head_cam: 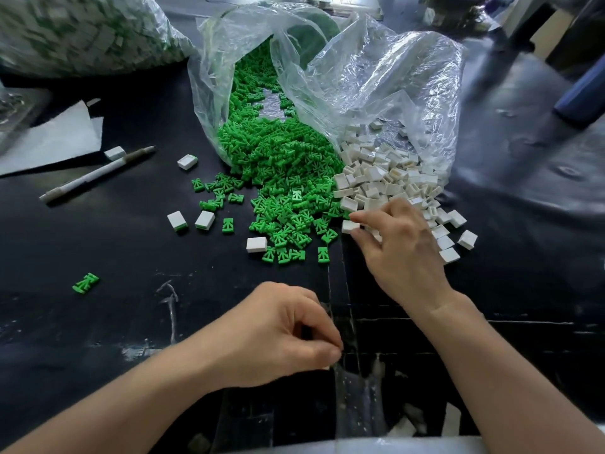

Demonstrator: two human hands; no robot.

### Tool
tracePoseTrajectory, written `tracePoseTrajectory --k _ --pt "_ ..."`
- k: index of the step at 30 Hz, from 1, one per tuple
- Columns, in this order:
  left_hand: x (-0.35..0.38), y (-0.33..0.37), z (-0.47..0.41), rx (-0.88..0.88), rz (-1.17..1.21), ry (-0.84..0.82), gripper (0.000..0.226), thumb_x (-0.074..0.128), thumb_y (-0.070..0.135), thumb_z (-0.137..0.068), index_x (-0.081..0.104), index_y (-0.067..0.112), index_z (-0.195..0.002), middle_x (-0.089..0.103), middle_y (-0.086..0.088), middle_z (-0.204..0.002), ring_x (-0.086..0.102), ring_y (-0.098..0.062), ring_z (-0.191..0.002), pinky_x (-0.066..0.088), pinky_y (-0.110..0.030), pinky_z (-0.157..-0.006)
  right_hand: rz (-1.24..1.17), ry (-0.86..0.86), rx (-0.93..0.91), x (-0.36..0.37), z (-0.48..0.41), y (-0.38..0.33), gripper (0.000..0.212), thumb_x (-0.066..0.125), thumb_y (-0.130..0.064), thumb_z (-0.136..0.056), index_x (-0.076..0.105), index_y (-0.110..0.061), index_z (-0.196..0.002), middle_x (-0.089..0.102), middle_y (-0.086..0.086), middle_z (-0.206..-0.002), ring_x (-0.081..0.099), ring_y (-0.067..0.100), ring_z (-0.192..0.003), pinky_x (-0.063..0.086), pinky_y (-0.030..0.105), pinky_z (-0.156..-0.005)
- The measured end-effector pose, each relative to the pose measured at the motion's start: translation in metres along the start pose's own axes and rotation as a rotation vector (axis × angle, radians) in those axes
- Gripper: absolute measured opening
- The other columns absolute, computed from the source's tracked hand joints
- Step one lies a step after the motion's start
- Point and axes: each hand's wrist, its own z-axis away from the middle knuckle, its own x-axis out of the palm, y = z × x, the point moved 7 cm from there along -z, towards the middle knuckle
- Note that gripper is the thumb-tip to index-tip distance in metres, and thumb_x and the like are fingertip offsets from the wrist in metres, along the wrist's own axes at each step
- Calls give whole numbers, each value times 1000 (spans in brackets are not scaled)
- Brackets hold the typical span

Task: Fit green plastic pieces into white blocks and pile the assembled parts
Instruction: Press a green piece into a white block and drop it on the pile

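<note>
Green plastic pieces (281, 165) are being held in a heap that spills from the mouth of a clear bag (212, 93) onto the middle of the black table (131, 322), with one stray piece (85, 283) lying well apart to the left. White blocks (386, 178) are being held in a second clear bag (409, 77) just to the right, their heap touching the green one. One white block (349, 226) at the near edge of that heap is being pinched between the thumb and forefinger of the right hand (402, 253). The left hand (278, 332) is being held low over the table, near the body, with its fingers curled and the thumb pressed to the forefinger; whether anything is being gripped inside cannot be told. Three assembled parts (205, 220), white with a green edge, are lying loose left of the green heap. A pen (98, 173) and white paper (49, 142) are lying further left, near a large filled bag (82, 31) at the far left.
</note>
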Motion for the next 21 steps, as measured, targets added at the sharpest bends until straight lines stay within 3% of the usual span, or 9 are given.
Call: tracePoseTrajectory --k 6,12,16,19,21 --pt "-13 0 0 14 41 121 12 72 13 -79 74 25 -77 62 17 -68 54 6 -57 38 -8 -56 144 -64 -2 9 -3 -1 28 60 -29 -87 64 -21 -113 32 -3 -93 38 23 -102 27 30 -90" --pt "-26 -8 1 -99 219 299 14 67 8 -81 72 21 -82 62 9 -54 51 0 -45 39 -11 -43 -1 -22 -36 2 0 -2 23 67 -21 -83 68 -16 -105 37 -4 -95 41 21 -102 27 23 -85" --pt "-39 -15 1 -147 454 469 20 66 10 -79 66 18 -97 65 3 -65 59 -4 -49 45 -15 -44 -217 28 -235 -9 9 -28 17 68 -11 -79 70 -8 -96 61 3 -93 58 22 -87 41 22 -75" --pt "-38 -16 0 -151 517 473 21 66 13 -77 65 18 -97 69 0 -72 65 -9 -59 50 -18 -49 -237 -14 -421 -4 21 -50 18 67 -11 -75 71 -6 -92 66 8 -87 60 20 -81 45 25 -73" --pt "-38 -14 -1 -131 475 457 14 65 7 -79 67 13 -91 69 -1 -65 63 -7 -56 49 -17 -48 -287 -81 -461 1 26 -55 22 69 -12 -74 70 -5 -95 66 6 -86 57 10 -78 45 17 -71"
